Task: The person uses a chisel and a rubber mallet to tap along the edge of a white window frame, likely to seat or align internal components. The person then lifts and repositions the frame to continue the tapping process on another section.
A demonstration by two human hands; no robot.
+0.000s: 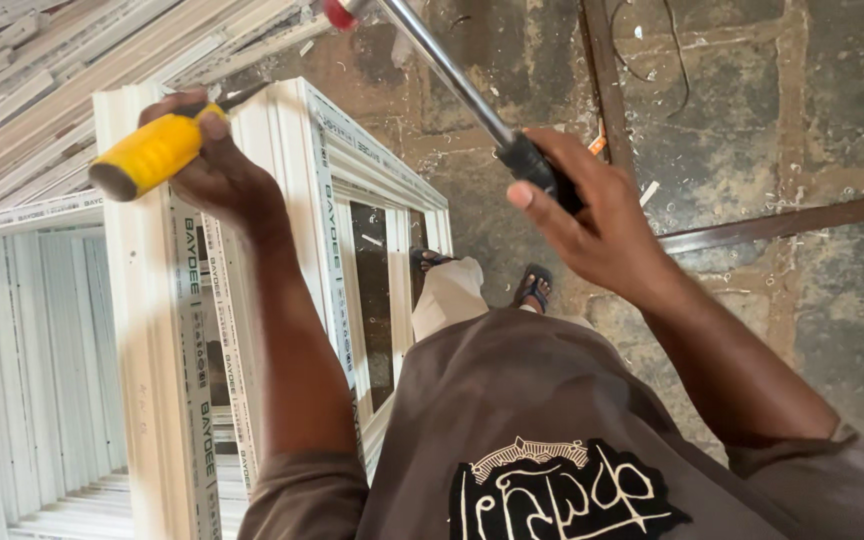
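Note:
My left hand point(214, 165) grips a tool with a thick yellow handle point(147, 157) and holds it against the top edge of a white plastic window frame point(292, 190) that stands upright in front of me. My right hand point(592, 215) is closed around the black grip of a hammer with a shiny metal shaft point(447, 70). Its reddish head point(337, 12) is raised at the top edge of the view, above the frame. The working tip of the yellow-handled tool is hidden behind my hand.
More white frames point(32, 350) stand stacked to the left, and long white profiles point(72, 60) lie at the upper left. The floor is rough concrete point(832, 300) with metal strips point(782, 222) set in it and scattered shavings. My sandalled feet point(532, 288) show below.

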